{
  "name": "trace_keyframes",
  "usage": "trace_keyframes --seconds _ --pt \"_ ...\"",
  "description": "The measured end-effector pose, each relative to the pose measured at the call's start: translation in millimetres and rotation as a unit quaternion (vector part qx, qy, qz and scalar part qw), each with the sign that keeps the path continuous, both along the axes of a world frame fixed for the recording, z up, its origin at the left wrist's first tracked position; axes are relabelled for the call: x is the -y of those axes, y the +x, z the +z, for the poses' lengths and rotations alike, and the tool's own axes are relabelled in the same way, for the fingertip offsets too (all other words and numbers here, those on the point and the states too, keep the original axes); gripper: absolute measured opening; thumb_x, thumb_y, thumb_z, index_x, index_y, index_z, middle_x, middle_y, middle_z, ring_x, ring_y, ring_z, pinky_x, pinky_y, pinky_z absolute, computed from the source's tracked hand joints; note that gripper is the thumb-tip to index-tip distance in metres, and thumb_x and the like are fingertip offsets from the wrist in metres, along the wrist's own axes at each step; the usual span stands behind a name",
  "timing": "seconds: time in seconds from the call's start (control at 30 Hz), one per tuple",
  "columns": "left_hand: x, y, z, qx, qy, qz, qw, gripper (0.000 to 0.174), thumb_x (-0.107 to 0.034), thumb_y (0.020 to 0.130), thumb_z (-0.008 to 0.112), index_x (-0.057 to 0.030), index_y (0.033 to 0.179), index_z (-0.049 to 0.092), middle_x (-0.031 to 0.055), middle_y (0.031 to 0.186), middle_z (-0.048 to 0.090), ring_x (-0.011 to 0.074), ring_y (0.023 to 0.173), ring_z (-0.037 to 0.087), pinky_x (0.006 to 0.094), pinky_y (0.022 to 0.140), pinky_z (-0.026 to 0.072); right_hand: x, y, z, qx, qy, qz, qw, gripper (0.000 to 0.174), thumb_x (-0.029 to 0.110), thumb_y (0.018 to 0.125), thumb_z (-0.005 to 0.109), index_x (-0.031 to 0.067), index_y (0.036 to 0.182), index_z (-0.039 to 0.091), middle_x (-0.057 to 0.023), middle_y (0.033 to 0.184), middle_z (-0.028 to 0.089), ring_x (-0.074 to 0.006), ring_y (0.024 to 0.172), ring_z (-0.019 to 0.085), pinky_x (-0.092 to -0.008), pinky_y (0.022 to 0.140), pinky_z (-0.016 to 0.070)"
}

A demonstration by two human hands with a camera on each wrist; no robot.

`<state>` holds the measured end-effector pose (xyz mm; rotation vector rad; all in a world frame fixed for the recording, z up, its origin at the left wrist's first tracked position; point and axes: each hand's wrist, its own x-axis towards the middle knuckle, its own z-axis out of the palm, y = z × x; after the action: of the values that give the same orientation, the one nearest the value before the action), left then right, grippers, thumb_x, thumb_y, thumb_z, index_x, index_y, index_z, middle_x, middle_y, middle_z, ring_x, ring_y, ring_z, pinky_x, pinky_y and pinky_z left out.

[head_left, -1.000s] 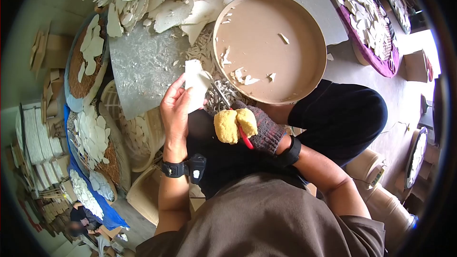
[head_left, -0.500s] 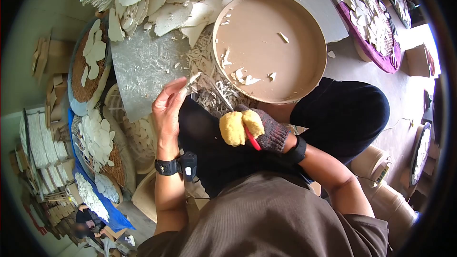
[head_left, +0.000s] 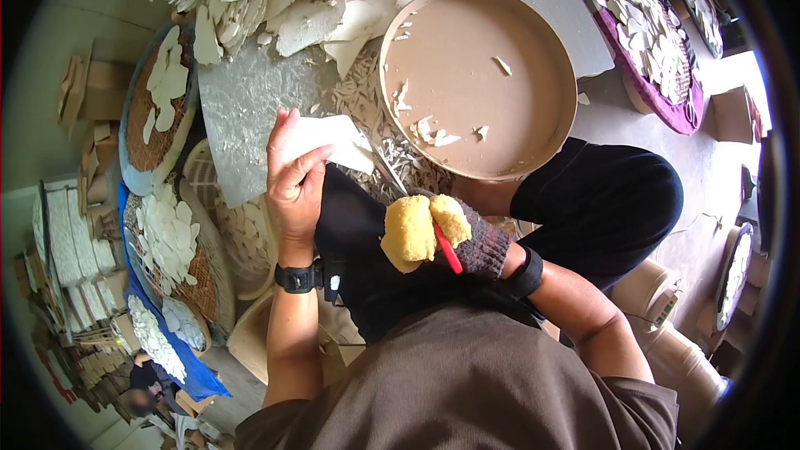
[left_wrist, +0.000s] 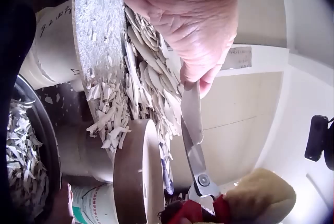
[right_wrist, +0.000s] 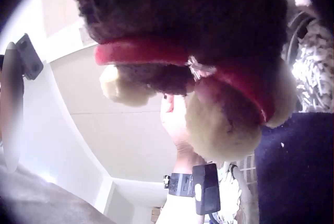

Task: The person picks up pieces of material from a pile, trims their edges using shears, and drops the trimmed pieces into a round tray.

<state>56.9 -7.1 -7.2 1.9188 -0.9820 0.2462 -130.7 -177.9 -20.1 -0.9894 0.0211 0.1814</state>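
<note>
My left hand point(head_left: 296, 171) holds a thin, flat white piece point(head_left: 333, 138) between thumb and fingers, its far end reaching rightward. In the left wrist view the white piece point(left_wrist: 192, 110) lies along the blades of a pair of scissors point(left_wrist: 196, 156). My right hand point(head_left: 483, 243), in a dark knitted glove, grips the scissors by red handles point(head_left: 447, 248). Yellow sponge padding point(head_left: 408, 229) wraps the handles and hides most of the fingers. Red handle loops point(right_wrist: 141, 51) and pale padding point(right_wrist: 219, 122) show close up in the right wrist view.
A round, shallow tan tray point(head_left: 475, 75) holding a few scraps stands ahead on a metal sheet point(head_left: 242, 133). White trimmings point(head_left: 358, 92) lie beside it, and large white pieces point(head_left: 308, 25) are heaped behind. Baskets of white pieces point(head_left: 167, 233) stand at left; another person is at lower left.
My left hand has turned the white piece from pointing away, through edge-on, to lying flat and pointing right, beside the scissor blades. The right hand has kept its grip and shifted slightly.
</note>
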Motion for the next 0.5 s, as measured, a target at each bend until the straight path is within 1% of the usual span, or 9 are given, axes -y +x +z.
trace_keyframes --seconds 0.1,0.2,0.3,0.33,0.37,0.4,0.43,0.5 --pt "-2.6 0.8 4.3 0.013 0.02 0.0 1.0 0.03 0.01 0.073 0.067 -0.0129 0.091 0.073 0.0115 0.134 0.052 0.0323 0.132 0.041 0.0392 0.106 0.0388 1.7 -1.9 -2.0 0.016 -0.036 -0.017 0.999 0.036 0.011 0.089 0.065 0.0019 0.122 0.054 -0.009 0.12 0.06 -0.0174 0.11 0.059 -0.0308 0.097 0.0458" --pt "1.8 -1.3 12.2 0.034 0.006 0.013 0.999 0.03 0.012 0.073 0.065 -0.0099 0.092 0.072 0.0103 0.128 0.057 0.0317 0.126 0.047 0.039 0.103 0.0407 7.0 0.5 7.9 0.043 -0.149 -0.031 0.987 0.039 0.016 0.085 0.07 0.0017 0.119 0.056 -0.0084 0.117 0.062 -0.0158 0.107 0.059 -0.0294 0.095 0.0455" --pt "-0.6 -2.9 11.3 0.0 0.035 0.031 0.999 0.027 0.008 0.08 0.062 -0.0052 0.103 0.068 0.0106 0.114 0.064 0.0248 0.101 0.063 0.0333 0.086 0.0509 5.0 1.0 2.1 -0.02 -0.129 -0.027 0.991 0.042 0.019 0.081 0.074 0.0019 0.116 0.058 -0.0079 0.112 0.064 -0.0143 0.105 0.06 -0.0287 0.093 0.0461" --pt "0.3 -5.9 14.4 -0.138 0.005 0.049 0.989 0.025 0.004 0.083 0.062 -0.0039 0.107 0.065 0.0103 0.11 0.065 0.0214 0.092 0.064 0.0306 0.078 0.0512 5.5 1.8 -2.9 -0.013 -0.128 -0.038 0.991 0.041 0.018 0.08 0.074 0.0022 0.115 0.058 -0.0079 0.111 0.064 -0.0143 0.105 0.06 -0.0289 0.092 0.0464" --pt "1.3 -11.8 19.0 -0.274 -0.025 0.065 0.959 0.025 0.001 0.085 0.061 -0.0026 0.111 0.063 0.01 0.105 0.066 0.0181 0.082 0.064 0.0279 0.071 0.0515 4.9 1.8 -11.0 -0.007 -0.125 -0.051 0.991 0.04 0.018 0.08 0.074 0.0024 0.115 0.059 -0.0078 0.11 0.065 -0.0143 0.105 0.06 -0.029 0.092 0.0467" --pt "1.9 -16.0 22.0 -0.405 -0.053 0.08 0.909 0.027 -0.003 0.088 0.06 -0.0013 0.115 0.06 0.0097 0.1 0.067 0.0147 0.072 0.065 0.0252 0.063 0.0518 4.2 1.8 -17.6 -0.001 -0.122 -0.063 0.99 0.04 0.017 0.08 0.074 0.0026 0.114 0.059 -0.0078 0.109 0.065 -0.0143 0.105 0.06 -0.0291 0.091 0.047" --pt "-4.0 -13.8 14.5 -0.408 -0.053 0.048 0.91 0.033 -0.013 0.091 0.061 0.0 0.12 0.055 0.0098 0.095 0.067 0.0095 0.062 0.062 0.0207 0.051 0.0481 6.1 2.7 -23.7 -0.024 -0.073 -0.062 0.995 0.042 0.017 0.08 0.074 0.0031 0.117 0.058 -0.0079 0.113 0.064 -0.0145 0.107 0.059 -0.0297 0.091 0.0476" --pt "-7.0 -13.6 17.9 -0.474 -0.036 0.027 0.879 0.032 -0.012 0.09 0.062 0.0006 0.118 0.056 0.0095 0.095 0.067 0.0106 0.064 0.063 0.0216 0.052 0.0501 6.3 0.1 -27.8 0.006 -0.15 -0.065 0.987 0.044 0.017 0.081 0.074 0.003 0.119 0.056 -0.0083 0.116 0.062 -0.0151 0.107 0.059 -0.03 0.092 0.0475"
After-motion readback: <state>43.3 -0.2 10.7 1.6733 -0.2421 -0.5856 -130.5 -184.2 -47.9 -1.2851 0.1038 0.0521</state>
